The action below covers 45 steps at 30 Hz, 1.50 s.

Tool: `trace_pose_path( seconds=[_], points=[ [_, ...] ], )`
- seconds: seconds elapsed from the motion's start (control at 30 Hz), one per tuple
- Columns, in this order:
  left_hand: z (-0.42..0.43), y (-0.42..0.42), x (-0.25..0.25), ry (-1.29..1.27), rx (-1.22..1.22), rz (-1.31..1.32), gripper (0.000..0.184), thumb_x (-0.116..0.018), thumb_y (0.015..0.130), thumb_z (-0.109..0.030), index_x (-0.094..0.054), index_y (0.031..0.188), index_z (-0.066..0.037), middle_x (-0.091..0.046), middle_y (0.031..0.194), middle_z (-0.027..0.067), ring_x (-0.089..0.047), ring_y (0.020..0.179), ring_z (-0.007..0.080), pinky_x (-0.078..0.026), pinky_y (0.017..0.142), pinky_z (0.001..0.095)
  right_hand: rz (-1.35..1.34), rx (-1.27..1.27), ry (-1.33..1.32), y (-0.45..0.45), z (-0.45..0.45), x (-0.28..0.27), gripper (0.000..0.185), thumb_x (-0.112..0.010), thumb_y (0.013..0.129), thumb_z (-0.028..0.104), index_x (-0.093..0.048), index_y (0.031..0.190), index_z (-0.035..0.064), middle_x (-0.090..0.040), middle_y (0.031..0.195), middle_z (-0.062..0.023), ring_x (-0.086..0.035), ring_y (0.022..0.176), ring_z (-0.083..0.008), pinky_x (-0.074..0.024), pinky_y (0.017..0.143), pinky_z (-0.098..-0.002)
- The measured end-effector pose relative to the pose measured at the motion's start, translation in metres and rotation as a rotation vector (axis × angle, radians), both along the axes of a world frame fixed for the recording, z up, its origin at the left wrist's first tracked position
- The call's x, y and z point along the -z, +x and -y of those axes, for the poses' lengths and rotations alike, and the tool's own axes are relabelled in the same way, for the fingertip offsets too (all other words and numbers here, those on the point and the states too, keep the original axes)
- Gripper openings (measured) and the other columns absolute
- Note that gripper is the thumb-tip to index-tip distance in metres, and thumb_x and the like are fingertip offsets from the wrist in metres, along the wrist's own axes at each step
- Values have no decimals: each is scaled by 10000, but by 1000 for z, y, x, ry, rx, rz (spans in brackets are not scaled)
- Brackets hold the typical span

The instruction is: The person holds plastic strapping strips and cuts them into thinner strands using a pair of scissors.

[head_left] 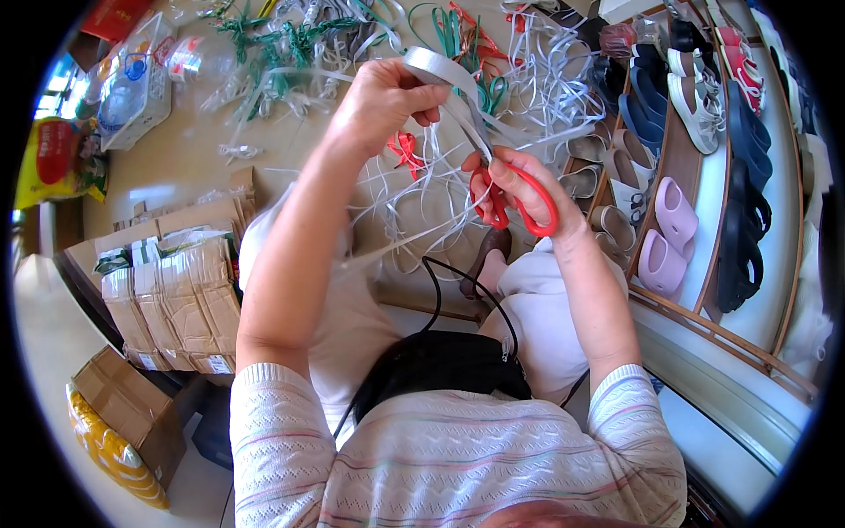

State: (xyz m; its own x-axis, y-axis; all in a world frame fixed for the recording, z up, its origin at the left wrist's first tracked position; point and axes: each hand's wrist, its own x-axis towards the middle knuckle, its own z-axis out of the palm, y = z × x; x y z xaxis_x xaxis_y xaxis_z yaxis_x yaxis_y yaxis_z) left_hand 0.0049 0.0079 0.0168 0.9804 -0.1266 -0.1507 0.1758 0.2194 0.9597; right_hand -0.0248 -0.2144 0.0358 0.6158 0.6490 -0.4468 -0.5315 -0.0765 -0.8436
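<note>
A glossy, flat, silver-white ribbon point(433, 63) curves at the upper centre of the frame, running from your fingers down toward the scissors; nearest you, at the lower centre, a black fabric bag point(453, 365) rests at your lap; ahead of it, your right hand point(528, 172) is wrapped around the red loop handles of metal-bladed scissors point(550, 207), blades alongside the ribbon, though you cannot tell whether they are parted; your left hand point(387, 101) pinches the ribbon between thumb and fingers; at mid-left stand brown taped cardboard boxes point(176, 299), and at right of centre a pair of pale pink slip-on sandals point(676, 211); farther off, a tangled heap of thin white strips point(550, 84) fills the upper right of centre; stringy green strands point(282, 53) lie at the upper left, near a white plastic basket point(157, 114).
</note>
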Motion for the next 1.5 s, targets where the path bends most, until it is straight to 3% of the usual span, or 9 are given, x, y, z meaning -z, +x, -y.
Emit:
trace_pose_path(
  seconds=[0.33, 0.73, 0.83, 0.93, 1.03, 1.33, 1.5],
  points=[
    [-10, 1, -5, -127, 16, 60, 160, -596, 714, 15, -613, 872, 27, -600, 817, 74, -554, 607, 131, -459, 582, 256, 37, -89, -36, 4, 7, -8, 466, -532, 843, 432, -517, 1038, 9, -530, 722, -23, -517, 605, -112, -391, 499, -208],
    [-1, 0, -1, 45, 125, 40, 162, -653, 748, -69, -635, 887, 13, -593, 665, 27, -539, 559, 99, -449, 551, 241, 41, -75, -113, 3, 5, -4, 435, -562, 834, 409, -528, 1023, 18, -511, 704, -10, -499, 575, -77, -377, 481, -189],
    [1, 1, 2, 23, 80, 45, 93, -657, 745, -70, -630, 783, 10, -593, 601, 51, -538, 521, 89, -440, 503, 226, 43, -87, -119, 4, 4, -3, 420, -575, 831, 394, -530, 1012, 17, -483, 655, 4, -473, 535, -63, -352, 461, -177],
    [-2, 1, 2, 68, 96, 12, 149, -637, 751, -30, -637, 894, 13, -600, 666, 31, -540, 551, 100, -450, 545, 229, 25, -57, -172, 4, 4, -1, 378, -581, 835, 365, -535, 981, 19, -435, 600, 25, -420, 487, -47, -318, 434, -168],
    [-2, 1, 3, 58, 93, 23, 138, -640, 751, -31, -636, 882, 14, -600, 661, 39, -542, 551, 105, -455, 545, 234, 26, -38, -144, 3, 3, 1, 321, -580, 845, 325, -541, 949, 24, -400, 568, 42, -366, 453, -37, -291, 412, -166],
    [0, -1, -7, 9, 49, 22, 104, -663, 753, -70, -623, 811, 6, -592, 632, 37, -549, 549, 102, -462, 541, 238, -1, -6, -147, 0, 2, 2, 292, -565, 861, 295, -539, 954, 20, -389, 553, 48, -351, 443, -29, -289, 396, -172],
    [3, -2, -3, 25, 93, 15, 144, -666, 744, -66, -629, 860, 11, -594, 636, 43, -551, 539, 93, -463, 512, 230, 21, 17, -100, -1, 0, 3, 289, -572, 855, 300, -553, 925, 20, -393, 551, 44, -346, 438, -29, -282, 386, -176]
  ],
)
